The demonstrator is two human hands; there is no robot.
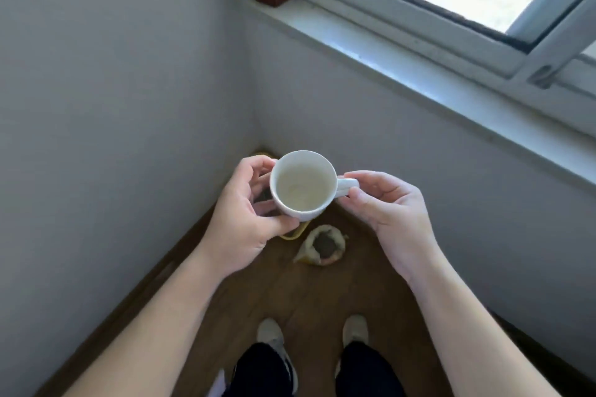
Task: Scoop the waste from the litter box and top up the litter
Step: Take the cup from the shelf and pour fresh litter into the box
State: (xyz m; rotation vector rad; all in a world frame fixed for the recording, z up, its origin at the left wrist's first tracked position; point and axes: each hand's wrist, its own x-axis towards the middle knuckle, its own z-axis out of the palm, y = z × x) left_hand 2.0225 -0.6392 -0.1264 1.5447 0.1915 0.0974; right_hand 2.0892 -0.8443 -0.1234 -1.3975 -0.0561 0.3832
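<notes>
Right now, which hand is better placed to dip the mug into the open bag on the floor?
Probably the right hand: its grip pinches the handle, which suits scooping. The left hand wraps the mug itself, so it could touch what the bag holds.

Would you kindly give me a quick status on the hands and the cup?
Left hand grips white cup body; right hand pinches its handle. Cup upright, looks empty. Open bag on floor below; yellow rim mostly hidden behind cup.
</notes>
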